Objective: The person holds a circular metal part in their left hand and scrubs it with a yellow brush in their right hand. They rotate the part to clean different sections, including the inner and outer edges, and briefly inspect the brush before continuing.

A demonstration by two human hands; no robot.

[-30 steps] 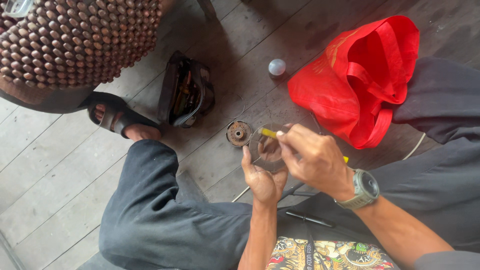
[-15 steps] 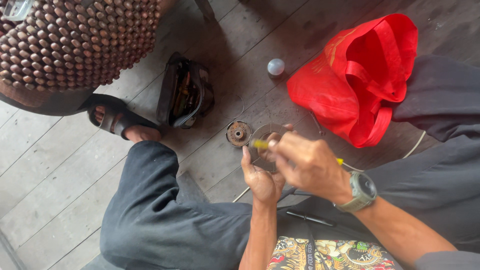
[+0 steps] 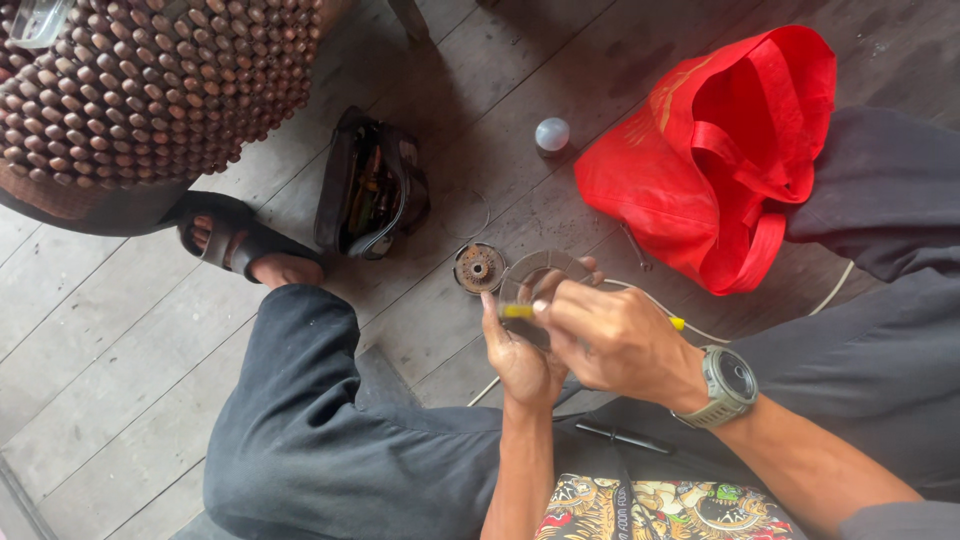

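Note:
My left hand holds a round grey metal disc part upright above my lap. My right hand, with a wristwatch on it, grips a yellow-handled tool and presses it against the face of the disc. The tool's other yellow end sticks out behind my right hand. A smaller rusty round part lies on the wooden floor just left of the disc. A white cord trails away from the disc.
A red cloth bag lies open at the right. An open black tool pouch and a small grey ball rest on the planks. A wooden-bead cover fills the top left, above a sandalled foot.
My right hand has shifted down and left over the disc, carrying the yellow tool's end lower across its face. My left hand keeps the disc in place.

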